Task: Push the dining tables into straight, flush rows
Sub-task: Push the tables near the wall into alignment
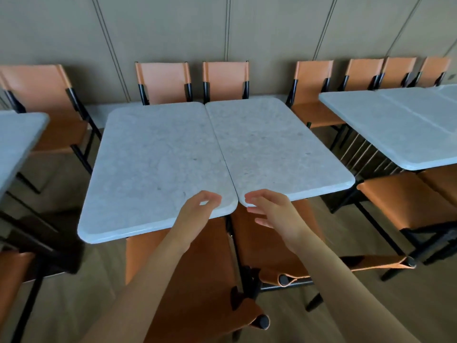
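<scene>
Two pale marble dining tables stand side by side in front of me, the left table [153, 157] and the right table [279, 144], with their long edges touching along a thin seam. Their near edges do not line up: the left table's edge reaches closer to me than the right one's. My left hand [197, 214] hovers over the near right corner of the left table, fingers curled and apart, holding nothing. My right hand [274, 211] hangs just off the near left corner of the right table, fingers spread, holding nothing.
Orange leather chairs with black frames line the far wall [163, 80] and stand under the near edges [277, 243]. Another marble table [395, 125] stands to the right across a gap, and one more table [17, 144] to the left. The floor is wood.
</scene>
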Motion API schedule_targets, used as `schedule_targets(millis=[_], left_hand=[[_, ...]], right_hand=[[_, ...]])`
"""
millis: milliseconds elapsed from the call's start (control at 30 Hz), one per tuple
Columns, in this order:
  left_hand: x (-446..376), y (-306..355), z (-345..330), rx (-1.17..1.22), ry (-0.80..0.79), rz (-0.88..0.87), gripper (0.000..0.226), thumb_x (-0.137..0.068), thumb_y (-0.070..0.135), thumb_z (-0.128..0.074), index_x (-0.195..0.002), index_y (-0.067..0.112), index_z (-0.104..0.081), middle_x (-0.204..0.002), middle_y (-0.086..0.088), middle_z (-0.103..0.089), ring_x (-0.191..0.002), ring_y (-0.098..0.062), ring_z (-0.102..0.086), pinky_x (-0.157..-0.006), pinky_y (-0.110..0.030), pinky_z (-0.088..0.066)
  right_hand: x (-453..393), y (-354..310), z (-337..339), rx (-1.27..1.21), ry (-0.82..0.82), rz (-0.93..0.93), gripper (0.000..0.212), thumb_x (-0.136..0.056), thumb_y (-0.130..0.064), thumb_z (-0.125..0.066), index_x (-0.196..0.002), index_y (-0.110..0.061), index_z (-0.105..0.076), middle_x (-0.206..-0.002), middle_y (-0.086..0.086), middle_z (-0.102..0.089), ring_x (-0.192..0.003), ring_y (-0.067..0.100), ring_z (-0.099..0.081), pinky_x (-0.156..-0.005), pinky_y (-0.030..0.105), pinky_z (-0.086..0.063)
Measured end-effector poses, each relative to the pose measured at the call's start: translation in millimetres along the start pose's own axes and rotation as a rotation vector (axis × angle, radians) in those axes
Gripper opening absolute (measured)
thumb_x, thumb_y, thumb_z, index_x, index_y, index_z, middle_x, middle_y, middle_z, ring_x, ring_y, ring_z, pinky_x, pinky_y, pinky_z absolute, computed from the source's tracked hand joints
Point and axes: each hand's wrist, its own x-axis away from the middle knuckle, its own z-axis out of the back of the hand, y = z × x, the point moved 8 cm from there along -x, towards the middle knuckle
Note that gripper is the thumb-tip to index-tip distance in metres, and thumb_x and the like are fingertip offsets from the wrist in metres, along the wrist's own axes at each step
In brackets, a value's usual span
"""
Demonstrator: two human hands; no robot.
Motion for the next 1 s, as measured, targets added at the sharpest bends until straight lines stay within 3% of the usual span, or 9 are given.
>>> schedule_targets(millis=[267,400,500,600,667,767,867,933,1000], left_hand=[[-22,-11,-27,-0.021,0.117,0.095,0.012,-0.099,0.036,-0.059,-0.1,0.032,-0.069,-0.121,0.01,-0.063,-0.118,-0.012,-0.057,-0.106,-0.037,-0.047],[-42,-15,-60,-0.044,0.176,0.176,0.008,-0.097,0.03,-0.061,-0.097,0.033,-0.068,-0.115,0.01,-0.064,-0.106,-0.011,-0.06,-0.082,-0.022,-0.043],[-59,-18,-101,-0.113,0.16,0.228,0.01,-0.096,0.03,-0.062,-0.104,0.034,-0.067,-0.11,0.008,-0.065,-0.092,-0.002,-0.06,-0.069,-0.016,-0.04],[-77,-27,-136,-0.103,0.156,0.26,0.015,-0.097,0.03,-0.062,-0.111,0.033,-0.064,-0.118,0.012,-0.063,-0.107,-0.001,-0.058,-0.072,-0.011,-0.041],[-89,-38,-158,-0.107,0.149,0.281,0.023,-0.097,0.031,-0.061,-0.12,0.032,-0.061,-0.127,0.014,-0.06,-0.123,-0.002,-0.053,-0.084,-0.016,-0.04],[-106,-52,-188,-0.149,0.138,0.324,0.038,-0.097,0.033,-0.06,-0.134,0.03,-0.054,-0.128,0.014,-0.054,-0.115,0.0,-0.055,-0.075,-0.01,-0.04],[-125,-68,-213,-0.166,0.131,0.358,0.05,-0.097,0.036,-0.059,-0.145,0.03,-0.045,-0.131,0.016,-0.05,-0.096,-0.002,-0.06,-0.068,-0.008,-0.043],[-137,-75,-225,-0.236,0.115,0.354,0.058,-0.098,0.035,-0.057,-0.152,0.029,-0.036,-0.152,0.015,-0.036,-0.119,-0.002,-0.049,-0.082,-0.01,-0.042],[-152,-84,-234,-0.33,0.102,0.343,0.067,-0.097,0.036,-0.056,-0.157,0.028,-0.027,-0.164,0.014,-0.019,-0.143,-0.01,-0.033,-0.108,-0.026,-0.041]], right_hand=[[-73,22,33,0.157,-0.147,0.009,0.02,-0.102,-0.03,-0.054,-0.108,-0.024,-0.072,-0.115,-0.008,-0.07,-0.11,0.01,-0.066,-0.103,0.04,-0.051],[-124,54,97,0.319,-0.123,0.004,0.019,-0.098,-0.022,-0.056,-0.103,-0.03,-0.073,-0.111,-0.012,-0.069,-0.114,0.013,-0.063,-0.104,0.042,-0.05],[-156,78,142,0.437,-0.144,-0.004,0.02,-0.097,-0.016,-0.058,-0.106,-0.028,-0.07,-0.111,-0.012,-0.067,-0.113,0.013,-0.061,-0.089,0.026,-0.046],[-187,103,167,0.529,-0.179,-0.016,0.021,-0.095,-0.012,-0.06,-0.107,-0.027,-0.067,-0.113,-0.009,-0.064,-0.11,0.013,-0.06,-0.074,0.012,-0.04],[-216,117,170,0.619,-0.225,0.001,0.027,-0.094,-0.013,-0.06,-0.117,-0.026,-0.064,-0.124,-0.003,-0.06,-0.111,0.013,-0.058,-0.073,0.015,-0.041],[-259,131,156,0.795,-0.316,0.085,0.045,-0.096,-0.016,-0.06,-0.139,-0.022,-0.052,-0.14,0.0,-0.048,-0.11,0.011,-0.051,-0.083,0.02,-0.039],[-295,148,139,0.927,-0.367,0.165,0.058,-0.095,-0.02,-0.061,-0.149,-0.022,-0.041,-0.155,0.004,-0.033,-0.137,0.021,-0.038,-0.11,0.031,-0.036],[-312,164,131,1.037,-0.392,0.183,0.067,-0.095,-0.028,-0.062,-0.154,-0.026,-0.031,-0.164,0.006,-0.017,-0.148,0.025,-0.023,-0.118,0.041,-0.031],[-328,179,129,1.16,-0.404,0.22,0.078,-0.095,-0.039,-0.062,-0.158,-0.029,-0.017,-0.168,0.009,0.002,-0.154,0.029,-0.006,-0.123,0.047,-0.021]])
